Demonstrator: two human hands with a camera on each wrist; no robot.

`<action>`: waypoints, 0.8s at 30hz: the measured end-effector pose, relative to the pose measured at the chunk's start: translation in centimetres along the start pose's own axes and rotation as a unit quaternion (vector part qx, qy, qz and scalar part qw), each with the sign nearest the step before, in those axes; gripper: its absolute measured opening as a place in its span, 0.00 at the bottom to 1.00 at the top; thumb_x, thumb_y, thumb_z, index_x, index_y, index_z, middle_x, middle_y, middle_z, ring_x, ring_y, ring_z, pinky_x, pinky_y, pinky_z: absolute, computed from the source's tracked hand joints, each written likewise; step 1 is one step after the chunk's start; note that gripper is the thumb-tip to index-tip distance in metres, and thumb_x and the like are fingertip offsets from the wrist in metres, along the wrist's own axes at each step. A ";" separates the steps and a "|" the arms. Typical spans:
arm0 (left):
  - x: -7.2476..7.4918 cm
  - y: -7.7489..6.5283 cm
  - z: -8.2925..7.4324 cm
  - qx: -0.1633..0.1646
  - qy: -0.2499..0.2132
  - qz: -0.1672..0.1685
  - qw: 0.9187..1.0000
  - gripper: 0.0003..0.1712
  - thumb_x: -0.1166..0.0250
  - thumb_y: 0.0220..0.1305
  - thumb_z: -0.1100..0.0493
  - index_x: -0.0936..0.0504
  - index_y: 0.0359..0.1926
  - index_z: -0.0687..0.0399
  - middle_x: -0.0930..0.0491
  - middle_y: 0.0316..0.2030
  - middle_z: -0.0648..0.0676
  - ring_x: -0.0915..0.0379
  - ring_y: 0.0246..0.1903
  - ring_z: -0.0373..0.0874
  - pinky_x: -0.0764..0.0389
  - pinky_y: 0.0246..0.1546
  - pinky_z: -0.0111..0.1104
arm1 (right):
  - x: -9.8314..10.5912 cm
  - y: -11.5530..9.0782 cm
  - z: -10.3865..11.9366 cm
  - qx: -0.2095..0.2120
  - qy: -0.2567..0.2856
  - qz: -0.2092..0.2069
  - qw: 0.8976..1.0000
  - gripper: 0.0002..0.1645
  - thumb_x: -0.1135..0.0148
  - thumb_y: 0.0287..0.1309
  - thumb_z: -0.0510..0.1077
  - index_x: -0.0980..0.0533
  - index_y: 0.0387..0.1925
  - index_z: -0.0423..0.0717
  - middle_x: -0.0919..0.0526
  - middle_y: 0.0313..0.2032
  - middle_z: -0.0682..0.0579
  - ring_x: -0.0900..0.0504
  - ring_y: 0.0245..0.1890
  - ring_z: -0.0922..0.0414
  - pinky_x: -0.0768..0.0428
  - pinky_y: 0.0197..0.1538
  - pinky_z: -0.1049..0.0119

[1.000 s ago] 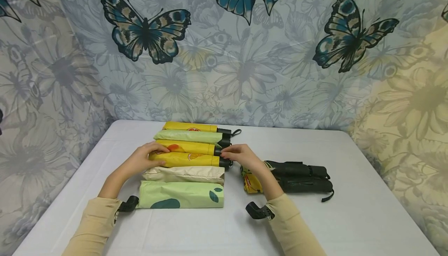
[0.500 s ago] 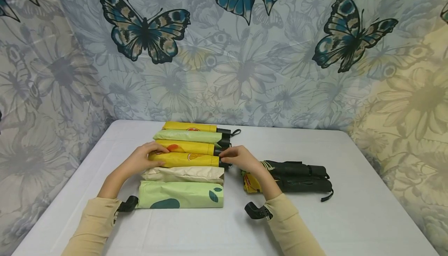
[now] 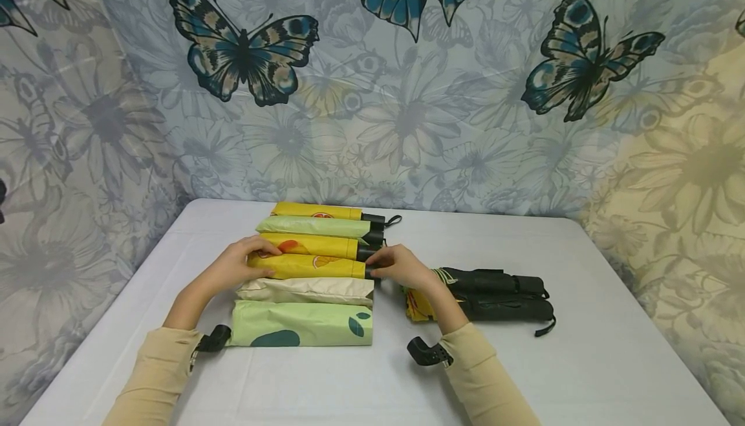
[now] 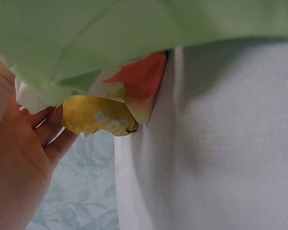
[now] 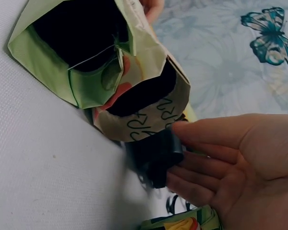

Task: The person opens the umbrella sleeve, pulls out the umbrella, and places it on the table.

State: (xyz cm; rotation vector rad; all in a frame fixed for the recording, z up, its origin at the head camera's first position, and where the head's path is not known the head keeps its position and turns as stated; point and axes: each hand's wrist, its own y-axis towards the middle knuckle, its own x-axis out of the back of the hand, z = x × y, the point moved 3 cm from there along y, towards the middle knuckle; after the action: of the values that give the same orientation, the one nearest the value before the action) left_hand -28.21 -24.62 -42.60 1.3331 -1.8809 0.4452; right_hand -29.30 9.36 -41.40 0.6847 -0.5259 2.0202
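A folded umbrella in a yellow sleeve (image 3: pixel 314 267) lies crosswise in a row on the white table. My left hand (image 3: pixel 235 263) holds its left end, thumb in front and fingers over the far side. In the left wrist view the lettered yellow end (image 4: pixel 98 115) sits against those fingertips. With thumb and fingers, my right hand (image 3: pixel 401 266) pinches the short black handle (image 5: pixel 158 151) at the other end. Nearest to me are a cream sleeve (image 3: pixel 305 290) and a light green sleeve (image 3: pixel 302 324); their right ends gape open in the right wrist view.
Behind the held umbrella lie another yellow one (image 3: pixel 317 245), a light green one (image 3: pixel 314 226) and a farther yellow one (image 3: pixel 317 210). Two black folded umbrellas (image 3: pixel 500 297) with bright patterned ends rest right of my right hand. A butterfly-print cloth (image 3: pixel 407 122) hangs behind the table.
My right hand has shifted slightly toward me, from between the two yellow umbrellas' handles onto the nearer one's handle. The left hand has stayed in place.
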 end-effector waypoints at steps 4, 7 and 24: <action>0.0 -0.1 -0.1 -0.007 0.000 -0.002 1.000 0.20 0.26 0.54 0.56 0.17 0.50 0.47 0.19 0.48 0.52 0.26 0.47 0.45 0.23 0.51 0.41 | -0.1 0.0 0.1 0.003 -0.027 -0.007 1.000 0.16 0.35 0.60 0.38 0.18 0.50 0.40 0.15 0.50 0.42 0.17 0.50 0.48 0.18 0.54 0.55; 0.1 -0.1 -0.1 -0.001 0.000 0.000 1.000 0.20 0.26 0.55 0.57 0.17 0.50 0.47 0.19 0.48 0.51 0.27 0.46 0.43 0.23 0.49 0.38 | -0.1 0.0 0.2 0.007 -0.045 -0.010 0.999 0.17 0.34 0.59 0.38 0.18 0.50 0.40 0.15 0.50 0.42 0.17 0.50 0.47 0.18 0.54 0.54; 0.1 0.1 0.5 -0.013 -0.004 0.015 1.000 0.24 0.27 0.55 0.57 0.18 0.55 0.48 0.19 0.54 0.54 0.26 0.53 0.52 0.25 0.57 0.50 | -0.3 0.0 0.2 0.029 -0.071 -0.024 0.997 0.20 0.30 0.53 0.35 0.18 0.50 0.39 0.15 0.49 0.41 0.16 0.49 0.45 0.16 0.52 0.56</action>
State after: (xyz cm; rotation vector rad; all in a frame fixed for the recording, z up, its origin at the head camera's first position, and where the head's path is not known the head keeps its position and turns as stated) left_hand -28.47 -24.95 -42.81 1.2919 -1.9094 0.4305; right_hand -29.15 9.04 -41.50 0.8729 -0.5294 1.9588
